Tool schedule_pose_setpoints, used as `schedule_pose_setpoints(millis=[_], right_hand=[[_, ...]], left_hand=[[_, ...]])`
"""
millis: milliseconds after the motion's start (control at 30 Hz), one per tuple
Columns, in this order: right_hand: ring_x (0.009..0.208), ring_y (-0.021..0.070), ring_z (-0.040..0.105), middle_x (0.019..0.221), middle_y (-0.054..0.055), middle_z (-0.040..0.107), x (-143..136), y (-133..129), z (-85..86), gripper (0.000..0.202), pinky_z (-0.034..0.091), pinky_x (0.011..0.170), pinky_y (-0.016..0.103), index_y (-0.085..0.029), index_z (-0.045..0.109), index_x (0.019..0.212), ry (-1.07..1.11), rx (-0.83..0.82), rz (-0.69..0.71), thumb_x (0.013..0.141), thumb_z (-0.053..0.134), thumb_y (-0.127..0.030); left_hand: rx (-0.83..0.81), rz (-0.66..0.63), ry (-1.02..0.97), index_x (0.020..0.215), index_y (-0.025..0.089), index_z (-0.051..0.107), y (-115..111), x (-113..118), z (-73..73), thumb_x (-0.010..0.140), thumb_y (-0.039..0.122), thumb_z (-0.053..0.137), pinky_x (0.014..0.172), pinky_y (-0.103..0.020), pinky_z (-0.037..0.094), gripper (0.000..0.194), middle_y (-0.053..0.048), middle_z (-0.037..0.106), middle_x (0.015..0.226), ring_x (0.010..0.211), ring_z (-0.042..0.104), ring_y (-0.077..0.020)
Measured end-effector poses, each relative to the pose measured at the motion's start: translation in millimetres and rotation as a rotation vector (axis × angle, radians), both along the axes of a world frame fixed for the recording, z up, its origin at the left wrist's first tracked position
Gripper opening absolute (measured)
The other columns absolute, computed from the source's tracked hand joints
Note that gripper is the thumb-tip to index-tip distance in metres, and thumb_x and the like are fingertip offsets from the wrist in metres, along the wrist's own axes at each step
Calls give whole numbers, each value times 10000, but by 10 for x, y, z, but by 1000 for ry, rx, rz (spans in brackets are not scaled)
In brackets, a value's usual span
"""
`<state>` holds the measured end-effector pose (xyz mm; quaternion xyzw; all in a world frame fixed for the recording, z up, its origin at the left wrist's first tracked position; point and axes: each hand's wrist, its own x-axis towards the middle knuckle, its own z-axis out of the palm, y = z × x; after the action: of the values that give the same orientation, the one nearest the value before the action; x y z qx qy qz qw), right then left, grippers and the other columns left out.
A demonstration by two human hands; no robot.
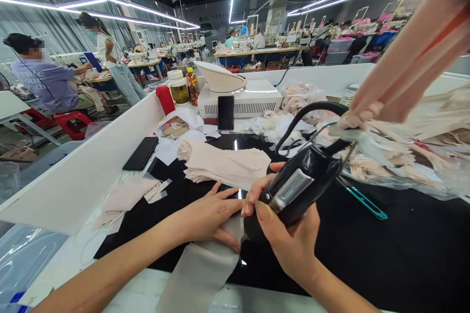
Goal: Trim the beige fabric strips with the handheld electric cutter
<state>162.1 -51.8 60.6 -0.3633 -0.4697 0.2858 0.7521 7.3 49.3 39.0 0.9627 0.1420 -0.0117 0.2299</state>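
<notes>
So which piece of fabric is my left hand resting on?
The greyish strip nearest you, under your left hand; the pale pink stack lies farther away, the crumpled pink piece off to the left.

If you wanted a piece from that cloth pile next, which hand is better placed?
Probably the left hand: it's spread on a strip, close to the cloth pile, not gripping anything. The right hand is wrapped around a black tool.

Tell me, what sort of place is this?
It looks like a garment workshop. Sewing machines stand in rows in the background, a stack of pale fabric pieces lies just beyond the left hand, and a seated person reaches forward on the left.
</notes>
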Motion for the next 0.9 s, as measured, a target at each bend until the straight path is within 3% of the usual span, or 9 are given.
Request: schedule_pose_setpoints(millis=[100,200,300,367,433,500,600,767,900], right_hand=[[664,179,733,814,-39,696,26,10,11,409,674,671,357,-307,550,1205,3,6,-7,883,778,-199],[594,146,670,798,-46,689,78,36,51,423,614,573,298,-293,560,1231,48,40,-9,887,804,-256],[573,139,654,794,-52,684,134,69,79,455,592,558,293,-297,570,1222,104,39,-14,864,850,-319],[568,141,657,793,-55,688,158,89,79,483,595,573,302,-303,575,1218,121,20,-15,843,876,-348],[571,144,661,789,-55,690,170,100,71,486,593,582,305,-308,581,1217,117,9,-15,838,882,-359],[573,146,659,793,-54,691,174,99,66,470,594,590,314,-311,586,1212,103,11,-13,846,876,-363],[570,150,647,798,-52,685,183,83,70,457,592,589,328,-315,590,1213,92,16,-10,855,870,-359],[599,168,657,800,-38,676,211,61,50,417,599,586,340,-320,596,1247,52,42,14,898,826,-315],[614,171,665,812,-29,678,207,32,17,417,612,593,345,-321,592,1277,18,49,45,920,805,-290]], left_hand=[[82,-29,-16,1533,223,510,-7,-50,-8,889,372,885,1285,-715,199,761,-154,552,1580,1572,373,-382],[229,-4,-168,1345,190,601,-127,-183,-31,957,427,814,1260,-564,364,502,-145,603,1509,1457,527,-323],[386,163,-292,1070,184,626,-394,-314,-104,1101,340,615,909,-334,573,159,-61,713,1077,990,695,-206],[518,200,-268,972,195,605,-590,-359,-191,1132,233,495,706,-327,534,198,-18,660,886,754,629,-186],[617,174,-233,924,192,590,-732,-376,-281,1112,181,477,626,-349,491,220,-8,614,806,686,582,-195],[624,156,-198,964,183,603,-787,-393,-330,1071,111,503,631,-346,492,163,-14,622,835,710,593,-198],[470,131,-204,1076,189,620,-732,-458,-279,1026,30,547,770,-306,540,182,-24,670,980,850,656,-180],[356,-9,-262,1155,191,655,-551,-620,-113,1081,97,567,1013,-323,538,149,-47,736,1110,1057,709,-189],[309,83,-342,1232,171,672,-463,-637,-123,1073,77,543,1019,-312,578,225,-82,736,1209,1116,711,-190]])
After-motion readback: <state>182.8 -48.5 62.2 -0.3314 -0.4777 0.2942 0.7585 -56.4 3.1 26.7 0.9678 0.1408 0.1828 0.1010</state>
